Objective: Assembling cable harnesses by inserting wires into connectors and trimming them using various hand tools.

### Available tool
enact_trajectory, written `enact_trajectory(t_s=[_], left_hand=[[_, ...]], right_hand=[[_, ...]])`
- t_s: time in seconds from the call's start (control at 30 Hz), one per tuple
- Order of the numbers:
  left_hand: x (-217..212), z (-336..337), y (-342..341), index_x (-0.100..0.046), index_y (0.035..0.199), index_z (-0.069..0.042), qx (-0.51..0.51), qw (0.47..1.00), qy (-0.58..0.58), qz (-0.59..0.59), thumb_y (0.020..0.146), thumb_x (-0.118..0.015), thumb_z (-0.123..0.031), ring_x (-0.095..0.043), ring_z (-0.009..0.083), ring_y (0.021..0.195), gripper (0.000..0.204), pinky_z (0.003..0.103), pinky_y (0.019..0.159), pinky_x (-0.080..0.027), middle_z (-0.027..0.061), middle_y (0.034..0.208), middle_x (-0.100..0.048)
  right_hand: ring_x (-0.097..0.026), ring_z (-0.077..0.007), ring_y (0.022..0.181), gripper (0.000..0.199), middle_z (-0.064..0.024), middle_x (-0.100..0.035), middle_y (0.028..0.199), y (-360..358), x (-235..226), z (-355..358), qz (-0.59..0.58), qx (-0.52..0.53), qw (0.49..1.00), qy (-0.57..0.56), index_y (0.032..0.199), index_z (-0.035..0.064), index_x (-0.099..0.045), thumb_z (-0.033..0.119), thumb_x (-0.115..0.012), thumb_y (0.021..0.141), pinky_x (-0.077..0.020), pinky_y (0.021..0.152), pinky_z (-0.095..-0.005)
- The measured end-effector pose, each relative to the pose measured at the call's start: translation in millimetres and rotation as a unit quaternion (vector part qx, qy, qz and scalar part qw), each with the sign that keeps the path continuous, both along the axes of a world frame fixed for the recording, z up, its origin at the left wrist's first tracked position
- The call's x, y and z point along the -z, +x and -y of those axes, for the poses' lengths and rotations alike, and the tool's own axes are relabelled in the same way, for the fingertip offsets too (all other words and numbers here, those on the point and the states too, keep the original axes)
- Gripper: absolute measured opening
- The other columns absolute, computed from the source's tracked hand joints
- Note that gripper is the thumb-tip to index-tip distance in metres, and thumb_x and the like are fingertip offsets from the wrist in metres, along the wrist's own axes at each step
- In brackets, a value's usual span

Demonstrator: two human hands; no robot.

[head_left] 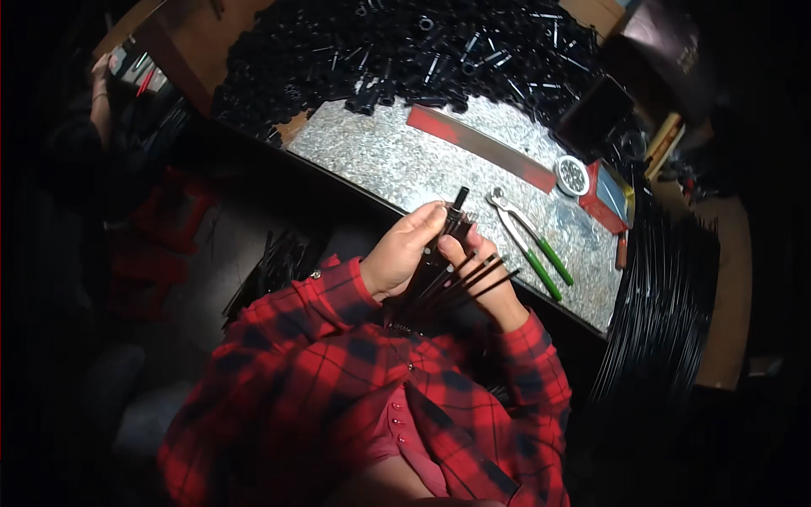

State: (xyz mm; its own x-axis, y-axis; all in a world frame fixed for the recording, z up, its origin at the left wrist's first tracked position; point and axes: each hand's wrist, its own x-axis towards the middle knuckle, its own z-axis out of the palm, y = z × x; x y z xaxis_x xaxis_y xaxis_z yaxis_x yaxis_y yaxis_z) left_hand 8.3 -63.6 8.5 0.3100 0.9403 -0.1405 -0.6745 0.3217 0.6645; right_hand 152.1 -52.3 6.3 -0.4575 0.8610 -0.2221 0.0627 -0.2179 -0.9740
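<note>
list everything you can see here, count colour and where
thin rods: a bundle, too many to count, black, held in both hands over the lap
small tube piece: one, black, at the bundle's top end
pincers: one pair, metal with green handles, on the metal sheet right of the hands
metal sheet: one, speckled grey, covering the bench
flat bar: one, red and dark, lying across the sheet
small tube parts: a big heap, black, at the bench's far side
round tin: one, white rim, at the bar's right end
long rods: a thick stack, black, at right
left hand: gripping the bundle
right hand: gripping the bundle
</note>
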Motion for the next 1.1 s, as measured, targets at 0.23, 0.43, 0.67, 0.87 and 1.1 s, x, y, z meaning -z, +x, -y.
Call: enact_trajectory(t_s=[0.23,0.43,0.67,0.87,1.1], left_hand=[[6,-9,-9,-0.04,0.122,-0.001,0.066,0.995,-0.013,0.069,0.097,-0.033,-0.027,-0.057,0.0134,0.082,0.037,0.026,0.075,-0.047,0.0082,0.093,-0.057],[8,-15,-7,-0.044,0.122,-0.002,0.118,0.988,0.027,0.092,0.097,-0.033,-0.027,-0.054,0.0098,0.078,0.037,0.023,0.071,-0.045,0.0056,0.091,-0.057],[20,-14,-10,-0.041,0.125,0.001,0.093,0.99,0.045,0.095,0.097,-0.033,-0.027,-0.055,0.0102,0.078,0.04,0.023,0.071,-0.046,0.0063,0.091,-0.057],[15,-10,-10,-0.042,0.124,0.002,0.071,0.993,0.06,0.078,0.097,-0.034,-0.027,-0.055,0.0095,0.077,0.04,0.022,0.071,-0.046,0.0059,0.091,-0.057],[9,-4,-5,-0.044,0.123,0.001,0.084,0.991,0.07,0.074,0.097,-0.034,-0.027,-0.054,0.0093,0.077,0.04,0.022,0.072,-0.045,0.0051,0.089,-0.056]], right_hand=[[-0.054,-0.0092,0.059,0.012,-0.0049,-0.058,0.062,45,-61,-39,0.281,-0.239,0.897,0.243,0.074,0.0003,-0.059,0.011,-0.06,0.081,-0.0431,0.054,-0.0249],[-0.057,-0.0169,0.059,0.017,-0.0113,-0.061,0.068,23,-77,-143,0.378,0.084,0.848,0.361,0.08,-0.0021,-0.062,0.014,-0.063,0.079,-0.0443,0.056,-0.0287],[-0.062,-0.0243,0.065,0.021,-0.0162,-0.063,0.074,-31,-17,-211,0.379,0.103,0.792,0.468,0.084,-0.0022,-0.065,0.018,-0.064,0.077,-0.0474,0.062,-0.0328],[-0.062,-0.0202,0.068,0.022,-0.0143,-0.064,0.079,-6,-35,-202,0.303,0.181,0.836,0.419,0.091,-0.0041,-0.063,0.016,-0.063,0.08,-0.0487,0.063,-0.0298],[-0.059,-0.0133,0.074,0.022,-0.0117,-0.062,0.093,36,-89,-126,0.035,0.1,0.977,0.188,0.106,-0.0052,-0.055,0.005,-0.054,0.087,-0.0499,0.07,-0.0246]])
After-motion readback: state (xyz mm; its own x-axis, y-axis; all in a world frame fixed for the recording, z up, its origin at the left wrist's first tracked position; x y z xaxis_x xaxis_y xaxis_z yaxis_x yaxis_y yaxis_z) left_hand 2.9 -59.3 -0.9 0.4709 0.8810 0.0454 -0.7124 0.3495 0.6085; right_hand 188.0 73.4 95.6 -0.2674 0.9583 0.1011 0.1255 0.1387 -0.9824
